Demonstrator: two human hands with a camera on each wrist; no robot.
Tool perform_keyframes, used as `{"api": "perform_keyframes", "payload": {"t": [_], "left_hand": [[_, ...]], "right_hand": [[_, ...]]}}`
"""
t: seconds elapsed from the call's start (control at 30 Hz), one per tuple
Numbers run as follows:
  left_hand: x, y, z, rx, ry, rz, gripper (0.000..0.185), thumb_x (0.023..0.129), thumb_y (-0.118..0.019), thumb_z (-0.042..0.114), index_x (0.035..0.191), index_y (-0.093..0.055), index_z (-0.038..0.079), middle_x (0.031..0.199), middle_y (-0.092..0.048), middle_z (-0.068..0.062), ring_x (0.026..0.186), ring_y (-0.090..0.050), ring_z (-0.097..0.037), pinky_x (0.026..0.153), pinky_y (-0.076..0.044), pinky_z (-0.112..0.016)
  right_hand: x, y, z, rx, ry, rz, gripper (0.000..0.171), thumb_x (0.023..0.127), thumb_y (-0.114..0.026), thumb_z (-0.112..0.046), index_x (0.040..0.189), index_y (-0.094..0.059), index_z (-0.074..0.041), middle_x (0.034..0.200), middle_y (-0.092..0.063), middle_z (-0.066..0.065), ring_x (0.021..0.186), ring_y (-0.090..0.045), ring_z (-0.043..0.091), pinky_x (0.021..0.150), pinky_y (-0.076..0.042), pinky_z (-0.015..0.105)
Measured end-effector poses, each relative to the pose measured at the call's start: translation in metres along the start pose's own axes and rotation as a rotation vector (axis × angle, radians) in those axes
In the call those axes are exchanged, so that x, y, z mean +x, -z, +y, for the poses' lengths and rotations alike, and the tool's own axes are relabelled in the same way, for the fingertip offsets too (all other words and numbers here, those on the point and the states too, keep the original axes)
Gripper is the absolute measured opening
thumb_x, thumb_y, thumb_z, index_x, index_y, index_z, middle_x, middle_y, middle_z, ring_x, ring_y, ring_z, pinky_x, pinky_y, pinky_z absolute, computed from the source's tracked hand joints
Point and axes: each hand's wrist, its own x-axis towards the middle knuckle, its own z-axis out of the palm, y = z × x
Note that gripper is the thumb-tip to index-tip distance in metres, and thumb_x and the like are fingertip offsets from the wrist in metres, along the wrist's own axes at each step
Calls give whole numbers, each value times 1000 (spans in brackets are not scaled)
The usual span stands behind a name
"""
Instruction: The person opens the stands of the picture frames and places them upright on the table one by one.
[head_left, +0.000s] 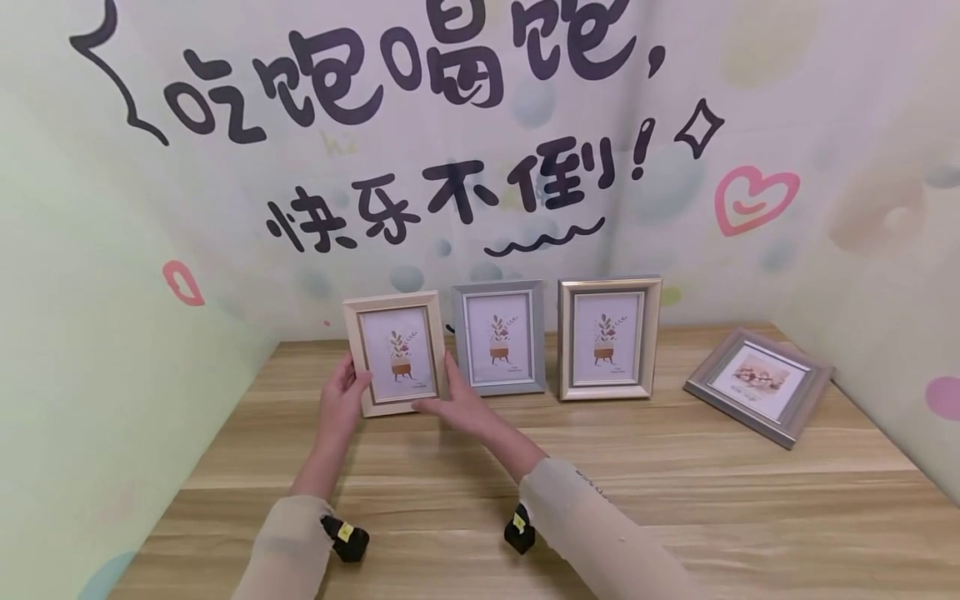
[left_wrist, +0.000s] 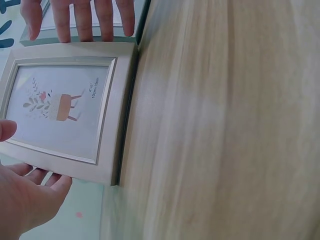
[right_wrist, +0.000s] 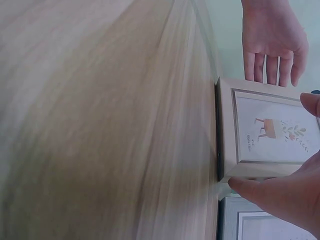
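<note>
Four picture frames sit on the bench (head_left: 675, 500) in front of me, three standing in a row along the far wall and one lying flat at the far right. My hands are apart, one on each side of the cream frame (head_left: 395, 352), the leftmost of the standing three. My left hand (head_left: 341, 400) rests against its left edge with the thumb lapping over the front and the fingers straight behind it; my right hand (head_left: 457, 404) touches its right edge near the lower corner with straight fingers. In the left wrist view the cream frame (left_wrist: 65, 107) fills the picture's left side, its plant print showing, with my right fingers (left_wrist: 82, 22) laid along one edge and my left hand (left_wrist: 25, 200) at the opposite edge. The right wrist view shows the same frame (right_wrist: 260, 130) standing on the bench (right_wrist: 100, 125), held between both hands. Just right of it stands the grey frame (head_left: 500, 337), its left edge right behind my right fingers. Next right is the gold frame (head_left: 609, 337), a little apart. The flat frame (head_left: 759, 385) lies well apart, near the right wall.
</note>
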Motion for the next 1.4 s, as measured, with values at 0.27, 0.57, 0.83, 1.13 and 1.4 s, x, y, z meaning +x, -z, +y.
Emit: {"api": "perform_keyframes", "payload": {"t": [0.27,0.57,0.83,1.13,1.4], "left_hand": [[0,-1,-2,44,-20,-3,64,102,-51,18,157,-23,5,162,-29,-19,151,-29,-36,124,-28,-47],[-11,4,5,96,-17,3,63,103,-49,24,159,-21,11,165,-24,-10,152,-26,-36,123,-28,-51],[-20,5,15,122,-38,15,62,103,-50,23,158,-24,10,165,-25,-9,151,-28,-36,123,-28,-54],[-33,1,26,86,-56,40,59,103,-51,23,157,-29,13,165,-28,-7,150,-30,-33,123,-28,-54],[-39,-16,39,11,-134,19,53,102,-53,18,152,-38,9,161,-36,-8,147,-37,-31,122,-33,-47]], "right_hand": [[-4,5,2,-53,12,1,102,89,-69,-31,160,0,-6,168,-6,17,154,-15,36,126,-17,53],[-17,14,3,-85,31,-29,99,90,-69,-34,160,-5,-6,167,-11,18,153,-21,38,125,-21,52],[-32,26,5,-92,45,-66,96,92,-68,-35,160,-7,-8,165,-20,18,148,-32,41,121,-30,56],[-48,46,-1,-20,49,-74,89,93,-67,-26,159,-12,-4,162,-27,24,146,-33,45,118,-34,59],[-61,65,-6,-45,64,-60,87,94,-66,-27,160,-13,-10,161,-30,20,147,-35,41,117,-36,57]]}}
